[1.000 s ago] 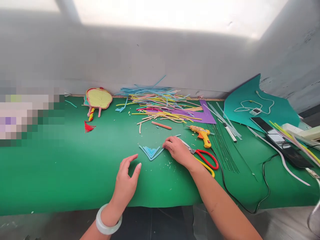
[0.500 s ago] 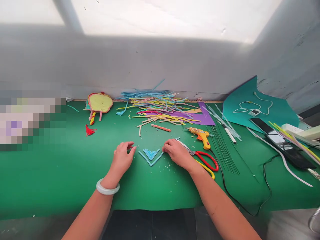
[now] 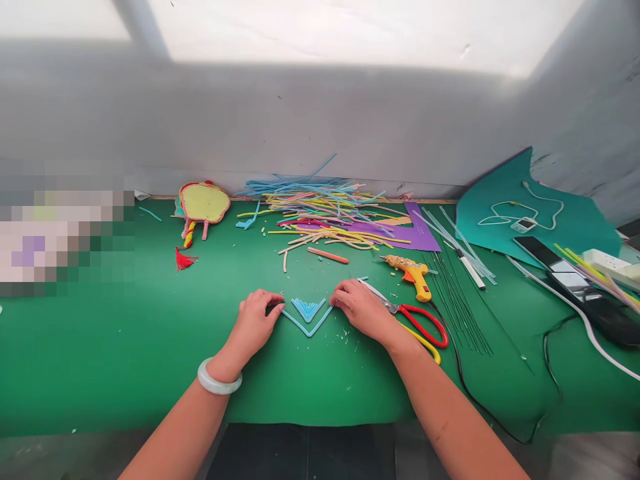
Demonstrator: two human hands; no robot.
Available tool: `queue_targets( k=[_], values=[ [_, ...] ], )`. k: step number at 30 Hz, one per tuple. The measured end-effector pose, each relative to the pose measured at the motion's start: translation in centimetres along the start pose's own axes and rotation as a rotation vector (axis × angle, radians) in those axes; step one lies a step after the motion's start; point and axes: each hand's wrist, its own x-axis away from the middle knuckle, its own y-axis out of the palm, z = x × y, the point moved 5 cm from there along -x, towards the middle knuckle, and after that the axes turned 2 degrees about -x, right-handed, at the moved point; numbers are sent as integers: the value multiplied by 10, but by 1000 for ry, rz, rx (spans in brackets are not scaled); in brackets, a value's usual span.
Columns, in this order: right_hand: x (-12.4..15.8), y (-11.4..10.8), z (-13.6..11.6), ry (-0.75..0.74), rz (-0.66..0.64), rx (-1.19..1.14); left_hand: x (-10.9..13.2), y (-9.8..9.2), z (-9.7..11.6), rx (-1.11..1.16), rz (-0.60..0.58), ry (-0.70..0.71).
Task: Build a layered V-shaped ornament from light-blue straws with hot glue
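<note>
A blue pipe cleaner bent into a V (image 3: 309,333) lies on the green table with its point toward me. My left hand (image 3: 260,320) pinches its left end, a pale bangle on the wrist. My right hand (image 3: 361,308) pinches the other end. Inside the V sits a smaller fan-like piece made of nested blue strips (image 3: 308,309), apart from both hands. Scissors with red and yellow handles (image 3: 425,325) lie just beyond my right hand, their blades partly hidden by it.
Behind the hands spreads a pile of coloured pipe cleaners (image 3: 320,207) on purple sheet (image 3: 425,233). A yellow glue gun (image 3: 413,275) with a black cord lies right, near green wires (image 3: 463,313) and a phone (image 3: 540,257). A yellow fan-shaped craft (image 3: 204,203) stands back left.
My left hand has moved right and closed on the left end of the V. My right hand stays at the other end. The whole view has shifted slightly.
</note>
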Motion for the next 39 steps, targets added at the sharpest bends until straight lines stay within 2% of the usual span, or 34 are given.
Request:
queue_targets(
  k=[5, 9, 12, 18, 27, 34, 39],
  values=[
    [0, 0, 0, -5, 3, -1, -4, -2, -1, 11, -14, 3],
    [1, 1, 1, -24, 0, 9, -15, -11, 11, -9, -34, 48],
    [1, 1, 2, -28, -4, 13, -28, -11, 27, -148, -134, 127],
    [1, -1, 1, -38, -1, 27, -46, 7, 40, -148, -289, 170],
    [1, -3, -1, -34, -4, 10, -45, 12, 29, -62, -313, 152],
    [1, -2, 1, -35, -4, -23, -47, -5, 7, -3, -279, 82],
    [1, -3, 2, -38, 20, -81, -45, -13, 9, 19, -291, 67]
  ],
)
